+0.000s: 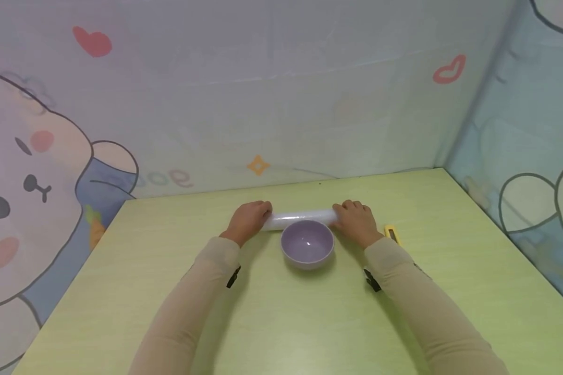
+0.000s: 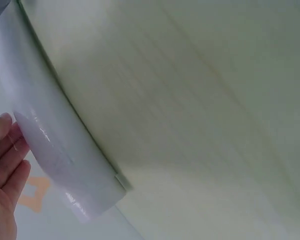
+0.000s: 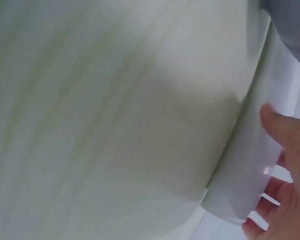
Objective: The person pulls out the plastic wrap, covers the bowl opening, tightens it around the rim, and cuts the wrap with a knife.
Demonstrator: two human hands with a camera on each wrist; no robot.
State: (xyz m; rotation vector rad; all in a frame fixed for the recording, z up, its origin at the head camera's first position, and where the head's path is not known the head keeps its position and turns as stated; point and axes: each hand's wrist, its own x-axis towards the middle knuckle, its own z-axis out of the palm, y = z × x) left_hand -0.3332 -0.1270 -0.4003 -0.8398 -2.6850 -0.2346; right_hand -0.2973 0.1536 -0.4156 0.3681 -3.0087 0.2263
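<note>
A roll of cling film (image 1: pixel 301 217) lies across the table, just behind a purple bowl (image 1: pixel 307 247). At its left end is my left hand (image 1: pixel 250 221). In the left wrist view the left thumb and fingers (image 2: pixel 11 172) are bent together at the roll's side, with a thin clear bit of film seeming to be between them. My right hand (image 1: pixel 356 223) grips the other end. The right wrist view has the thumb (image 3: pixel 277 122) on top of the roll (image 3: pixel 250 155) and the fingers round its far side.
A yellow utility knife (image 1: pixel 391 233) lies right of the right hand, partly hidden by the sleeve. The pale green table (image 1: pixel 281 323) ends at a wall covered with a printed cloth (image 1: pixel 281 104). Another printed cloth (image 1: pixel 535 130) hangs along the right side.
</note>
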